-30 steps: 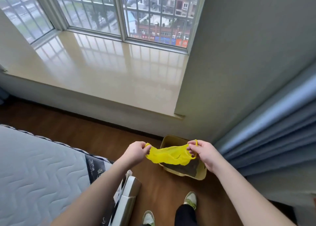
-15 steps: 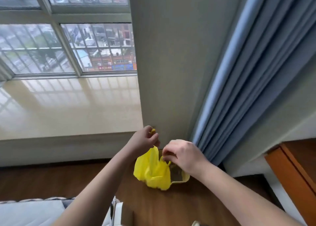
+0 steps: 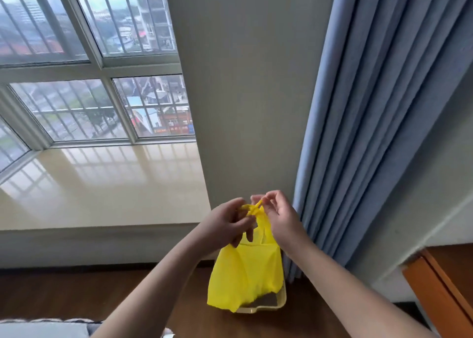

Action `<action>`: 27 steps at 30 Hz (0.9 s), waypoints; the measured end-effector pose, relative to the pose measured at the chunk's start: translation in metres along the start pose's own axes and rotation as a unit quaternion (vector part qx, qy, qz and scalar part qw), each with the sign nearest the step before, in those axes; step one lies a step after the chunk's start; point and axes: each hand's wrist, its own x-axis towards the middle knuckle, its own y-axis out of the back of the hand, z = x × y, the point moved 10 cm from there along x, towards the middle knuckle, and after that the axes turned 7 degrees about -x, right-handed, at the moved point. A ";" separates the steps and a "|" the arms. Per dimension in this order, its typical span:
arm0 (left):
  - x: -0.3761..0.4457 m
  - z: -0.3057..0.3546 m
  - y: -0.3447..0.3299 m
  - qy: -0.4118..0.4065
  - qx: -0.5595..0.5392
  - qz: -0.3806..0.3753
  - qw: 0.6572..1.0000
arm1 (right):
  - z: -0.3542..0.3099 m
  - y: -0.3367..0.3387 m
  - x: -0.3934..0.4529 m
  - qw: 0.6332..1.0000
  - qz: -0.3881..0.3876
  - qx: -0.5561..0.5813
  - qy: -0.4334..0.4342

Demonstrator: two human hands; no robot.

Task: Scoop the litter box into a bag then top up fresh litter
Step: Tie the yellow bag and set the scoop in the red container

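Both hands are raised in front of the wall, working the handles of a yellow plastic bag (image 3: 245,273). Left hand (image 3: 225,225) has its fingers curled around one twisted handle loop; right hand (image 3: 279,214) pinches the other loop between thumb and fingertips, and the two loops cross just between the hands — whether they are knotted cannot be told. Hanging from the handles, the bag droops in front of a pale yellow litter box (image 3: 271,305) that sits on the brown wood floor (image 3: 76,294) beside the wall, dark litter showing in the part of it not hidden by the bag. Just right of the box hangs a blue curtain (image 3: 371,107). A barred window (image 3: 89,81) over a glossy beige sill (image 3: 102,184) fills the left — an orange-brown wooden piece (image 3: 440,286) shows at the right edge.
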 end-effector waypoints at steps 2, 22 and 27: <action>0.006 0.010 -0.004 -0.027 0.098 0.003 0.995 | 0.008 0.008 0.001 0.999 -0.007 -0.005 -0.031; -0.014 0.002 -0.007 0.066 0.213 0.236 0.946 | 0.045 0.017 -0.056 0.990 -0.113 -0.054 -0.057; -0.035 -0.010 -0.008 0.128 0.116 0.239 0.956 | 0.060 -0.019 -0.084 0.957 -0.226 0.033 -0.179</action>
